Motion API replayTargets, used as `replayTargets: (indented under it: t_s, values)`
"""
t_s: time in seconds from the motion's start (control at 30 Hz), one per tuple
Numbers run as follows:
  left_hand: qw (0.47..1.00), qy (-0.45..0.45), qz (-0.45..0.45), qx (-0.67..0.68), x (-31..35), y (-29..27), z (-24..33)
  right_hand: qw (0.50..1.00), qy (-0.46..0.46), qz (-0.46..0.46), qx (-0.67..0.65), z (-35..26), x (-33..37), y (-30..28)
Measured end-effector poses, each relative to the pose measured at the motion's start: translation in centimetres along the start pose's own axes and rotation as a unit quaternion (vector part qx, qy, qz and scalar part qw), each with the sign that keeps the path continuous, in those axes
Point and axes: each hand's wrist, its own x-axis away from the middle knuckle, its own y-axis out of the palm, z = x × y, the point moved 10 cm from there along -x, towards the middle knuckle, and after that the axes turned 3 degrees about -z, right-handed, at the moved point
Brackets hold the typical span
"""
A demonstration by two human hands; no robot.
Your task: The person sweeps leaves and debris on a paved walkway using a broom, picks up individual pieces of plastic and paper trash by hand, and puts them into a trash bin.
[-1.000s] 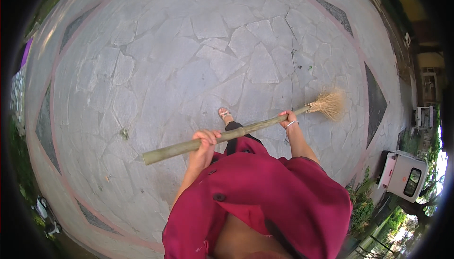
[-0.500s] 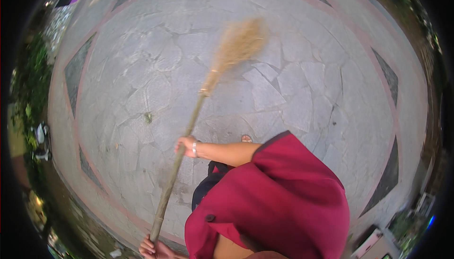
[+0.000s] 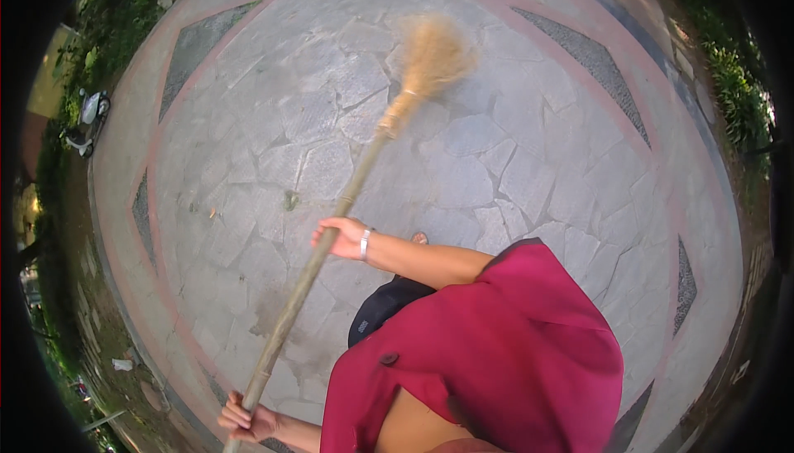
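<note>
A long broom with a wooden handle runs slantwise from the lower left up to the middle of the view. Its straw head, bound where it meets the handle, is smeared by motion against the stone paving. My right hand, with a silver band at the wrist, is closed around the handle about midway. Lower down, my left hand is wrapped round the handle close to the picture's bottom edge. The handle's near end is out of sight.
Irregular grey stone paving spreads around me, ringed by a pinkish border with dark triangles. A small green leaf lies left of the handle. One foot shows beyond my right forearm. At the far left stands a scooter near greenery.
The surroundings have swung clockwise in the view, as I have turned left. The broom head has swept a little farther out. Both hands keep their hold and sit slightly higher in the picture.
</note>
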Motion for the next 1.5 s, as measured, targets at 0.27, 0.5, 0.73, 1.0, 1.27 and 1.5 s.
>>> replayTargets:
  t_s: [0.27, 0.5, 0.73, 1.0, 1.27, 1.5]
  values:
    - [0.953, -0.276, 0.055, 0.111, -7.7, 5.4, -36.7, 0.948, -0.294, 0.12, -0.028, -31.7, 17.0, -11.7]
    - [0.841, -0.483, -0.114, 0.216, -2.7, 37.5, -63.8, 0.768, -0.497, 0.308, -0.261, -56.4, 40.6, -29.8]
    - [0.896, -0.412, -0.119, 0.118, -11.0, 51.8, -73.0, 0.892, -0.362, 0.203, -0.177, -77.5, 30.3, -23.9]
    - [0.964, -0.034, -0.201, -0.172, -20.0, 65.7, -60.1, 0.995, -0.046, 0.075, -0.056, -85.3, -2.9, 11.7]
    - [0.959, 0.075, -0.218, -0.163, -23.2, 73.3, -73.0, 0.999, 0.001, -0.044, -0.01, -94.2, -10.6, 29.2]
    - [0.994, 0.009, -0.107, 0.03, -34.9, 69.1, -88.7, 0.985, -0.138, 0.043, -0.098, -115.8, 1.1, 22.3]
